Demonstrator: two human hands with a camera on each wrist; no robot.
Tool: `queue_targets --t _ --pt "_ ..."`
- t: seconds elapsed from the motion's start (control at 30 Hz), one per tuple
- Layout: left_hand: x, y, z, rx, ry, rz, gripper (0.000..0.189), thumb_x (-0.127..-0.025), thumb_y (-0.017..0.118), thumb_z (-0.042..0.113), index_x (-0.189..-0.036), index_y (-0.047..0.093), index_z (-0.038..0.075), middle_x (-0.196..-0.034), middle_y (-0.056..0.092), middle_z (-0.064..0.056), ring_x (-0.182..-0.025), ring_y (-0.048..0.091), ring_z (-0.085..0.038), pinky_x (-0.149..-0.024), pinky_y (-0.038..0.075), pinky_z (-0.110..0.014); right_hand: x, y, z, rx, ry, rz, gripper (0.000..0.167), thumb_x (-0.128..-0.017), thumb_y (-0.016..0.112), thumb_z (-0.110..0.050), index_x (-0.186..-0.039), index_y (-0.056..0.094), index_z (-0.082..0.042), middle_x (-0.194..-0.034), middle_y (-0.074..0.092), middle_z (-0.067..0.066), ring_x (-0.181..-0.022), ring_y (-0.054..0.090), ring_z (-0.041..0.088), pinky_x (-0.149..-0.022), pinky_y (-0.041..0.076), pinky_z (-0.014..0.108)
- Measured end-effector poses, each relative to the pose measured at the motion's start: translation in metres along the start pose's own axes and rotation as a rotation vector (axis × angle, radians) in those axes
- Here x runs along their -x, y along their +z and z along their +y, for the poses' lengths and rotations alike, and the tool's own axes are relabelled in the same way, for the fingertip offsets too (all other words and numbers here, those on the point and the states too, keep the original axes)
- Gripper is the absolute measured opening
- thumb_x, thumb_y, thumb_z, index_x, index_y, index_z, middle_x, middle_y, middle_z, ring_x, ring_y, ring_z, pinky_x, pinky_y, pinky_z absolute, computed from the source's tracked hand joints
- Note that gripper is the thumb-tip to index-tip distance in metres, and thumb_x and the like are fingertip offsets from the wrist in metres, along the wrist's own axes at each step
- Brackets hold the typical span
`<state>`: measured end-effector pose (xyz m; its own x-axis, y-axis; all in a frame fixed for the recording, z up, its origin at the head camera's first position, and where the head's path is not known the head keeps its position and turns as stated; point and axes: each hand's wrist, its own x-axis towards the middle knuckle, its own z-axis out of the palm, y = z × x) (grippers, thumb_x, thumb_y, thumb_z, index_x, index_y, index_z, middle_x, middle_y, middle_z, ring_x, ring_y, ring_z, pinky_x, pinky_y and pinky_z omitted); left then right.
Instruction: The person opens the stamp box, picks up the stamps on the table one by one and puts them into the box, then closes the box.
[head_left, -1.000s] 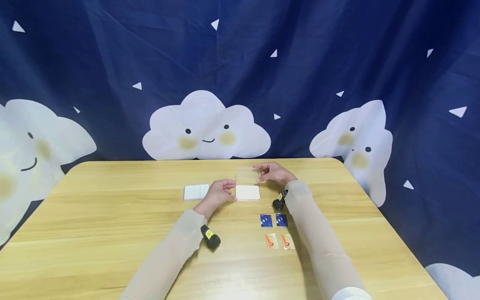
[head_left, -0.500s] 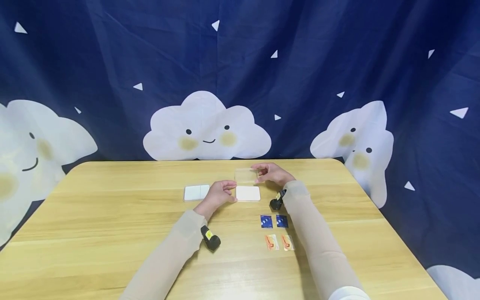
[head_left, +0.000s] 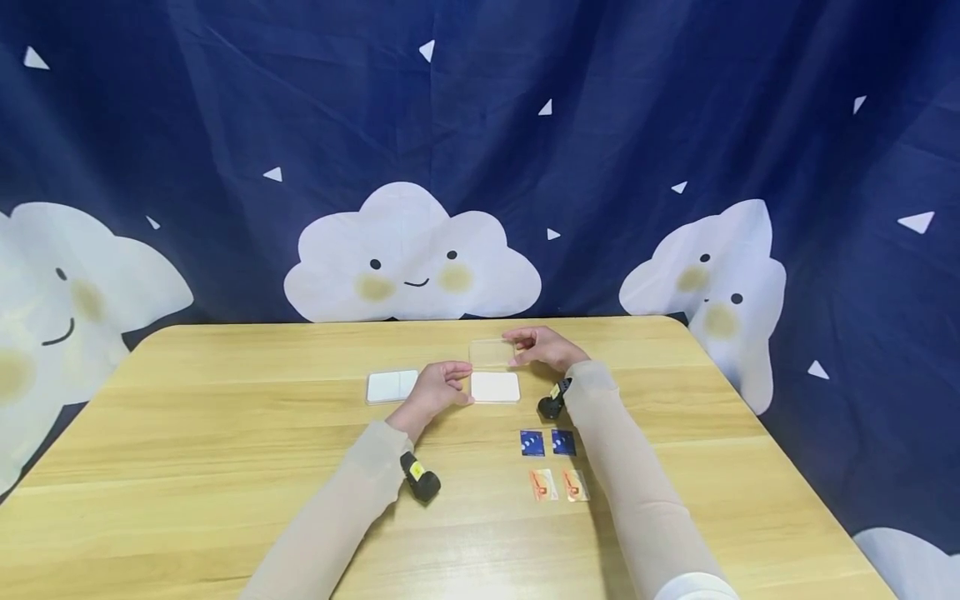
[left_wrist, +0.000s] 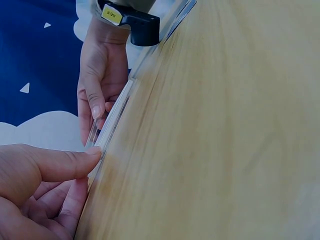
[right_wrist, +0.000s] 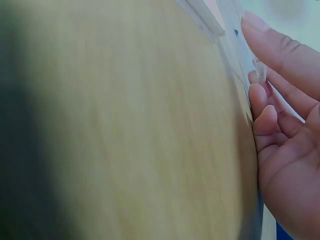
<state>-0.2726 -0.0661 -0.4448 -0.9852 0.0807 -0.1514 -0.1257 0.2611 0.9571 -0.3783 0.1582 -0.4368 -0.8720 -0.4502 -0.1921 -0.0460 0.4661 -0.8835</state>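
A flat clear plastic case [head_left: 495, 387] with a white insert lies on the table in the head view. My left hand [head_left: 437, 388] grips its left side, thumb at the near corner and index finger at the far one. In the left wrist view that thumb [left_wrist: 75, 162] presses against the case's edge [left_wrist: 116, 116]. Behind the white part, the transparent lid [head_left: 491, 353] is laid back. My right hand [head_left: 550, 347] holds the lid's right edge between thumb and fingers. The right wrist view shows the thumb [right_wrist: 280, 47] and curled fingers around a clear edge.
A second clear case [head_left: 392, 386] with white inside lies left of my left hand. Nearer me, two dark blue squares with moon shapes [head_left: 532, 443] sit above two orange-and-white squares [head_left: 543, 484], beside my right forearm. A blue cloud-patterned curtain [head_left: 480, 108] hangs behind the table's far edge.
My right hand and the lid have shifted slightly left and toward me. The left hand keeps its place at the case, and the small squares have not moved.
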Motion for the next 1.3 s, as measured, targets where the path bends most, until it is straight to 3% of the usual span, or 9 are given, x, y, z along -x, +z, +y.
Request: queue_targets --t 0.53,0.93,1.3 --pt "0.0 -0.001 0.003 -0.003 -0.007 0.005 0.056 -0.068 0.075 -0.011 -0.12 0.062 0.006 -0.123 0.063 -0.008 -0.098 0.053 -0.021 -0.09 0.046 -0.033 0.0 0.002 -0.002 0.016 0.032 0.033 0.063 -0.074 0.077 -0.001 -0.133 0.053 -0.005 -0.123 0.054 0.01 -0.108 0.045 0.022 -0.098 0.037 0.033" --pt "0.0 0.0 0.003 -0.003 -0.006 0.004 0.057 -0.068 0.075 -0.011 -0.121 0.062 0.006 -0.123 0.063 -0.007 -0.097 0.052 -0.02 -0.088 0.047 -0.031 0.006 0.0 -0.002 -0.036 0.011 0.016 0.065 -0.076 0.074 0.0 -0.136 0.049 -0.002 -0.138 0.049 0.013 -0.119 0.043 0.026 -0.108 0.031 0.039" --pt "0.0 0.001 0.002 0.051 -0.002 -0.018 0.061 -0.068 0.072 -0.014 -0.124 0.058 0.001 -0.125 0.06 -0.012 -0.102 0.053 -0.026 -0.092 0.047 -0.034 0.005 0.0 0.003 -0.146 -0.014 0.012 0.057 -0.081 0.067 0.003 -0.135 0.048 0.003 -0.138 0.048 0.018 -0.107 0.046 0.019 -0.107 0.03 0.037"
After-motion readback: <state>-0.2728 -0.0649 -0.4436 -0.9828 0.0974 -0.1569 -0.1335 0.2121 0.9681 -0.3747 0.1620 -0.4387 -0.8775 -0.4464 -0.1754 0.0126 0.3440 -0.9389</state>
